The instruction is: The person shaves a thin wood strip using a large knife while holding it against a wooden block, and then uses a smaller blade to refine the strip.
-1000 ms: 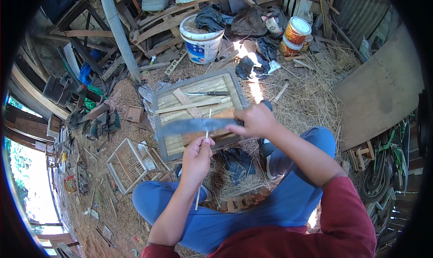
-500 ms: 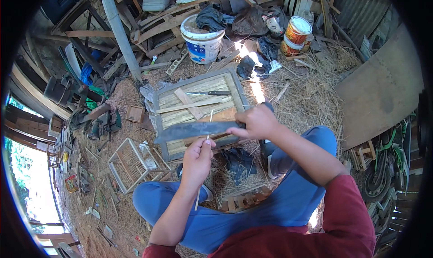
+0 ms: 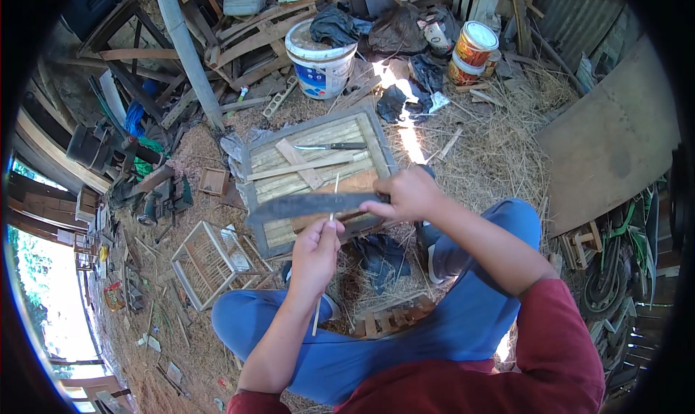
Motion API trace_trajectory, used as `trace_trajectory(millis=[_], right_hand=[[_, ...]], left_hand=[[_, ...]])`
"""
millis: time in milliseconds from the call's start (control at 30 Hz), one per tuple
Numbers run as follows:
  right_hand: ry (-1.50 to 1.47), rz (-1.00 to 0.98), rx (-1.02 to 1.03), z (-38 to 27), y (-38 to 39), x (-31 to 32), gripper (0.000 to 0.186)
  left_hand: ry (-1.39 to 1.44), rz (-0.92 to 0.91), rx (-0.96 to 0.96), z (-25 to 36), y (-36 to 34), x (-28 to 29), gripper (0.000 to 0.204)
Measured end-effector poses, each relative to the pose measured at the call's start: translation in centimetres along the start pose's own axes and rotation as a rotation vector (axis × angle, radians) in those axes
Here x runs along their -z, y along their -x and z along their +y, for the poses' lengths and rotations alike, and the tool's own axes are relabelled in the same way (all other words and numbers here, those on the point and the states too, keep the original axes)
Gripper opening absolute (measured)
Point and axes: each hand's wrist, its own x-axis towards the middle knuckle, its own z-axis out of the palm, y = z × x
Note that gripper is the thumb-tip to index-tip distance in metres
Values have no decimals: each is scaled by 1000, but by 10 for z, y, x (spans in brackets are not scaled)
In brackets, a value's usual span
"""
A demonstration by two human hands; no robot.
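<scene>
My right hand is closed round the handle of a machete, whose broad dark blade points left across the view. Pinched in my left hand is a thin pale bamboo stick. The stick passes behind the blade, and its far tip shows above it; whether the edge touches it I cannot tell. Beneath the blade lies a low wooden work board with a grey frame. On the board rest a knife with a black handle, a short crossed slat and a long thin strip.
A small slatted wooden cage stands left of my knee. At the back are a white bucket and stacked orange tubs. A bench vise lies at the left. A large flat panel leans at the right.
The machete blade has shifted slightly down and left along the stick, with my right hand. My left hand has hardly moved. The whole view has shifted a little.
</scene>
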Motion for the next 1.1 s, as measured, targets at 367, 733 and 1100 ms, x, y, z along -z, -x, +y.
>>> trace_trajectory(millis=[367, 733, 1100], right_hand=[[20, 34, -418, 55, -31, 36, 74], [-32, 69, -50, -20, 0, 10, 69], [12, 76, -13, -7, -11, 13, 69]], left_hand=[[-11, -21, -63, 22, 22, -3, 25], [186, 17, 24, 24, 20, 5, 24], [139, -14, 53, 22, 17, -1, 23]])
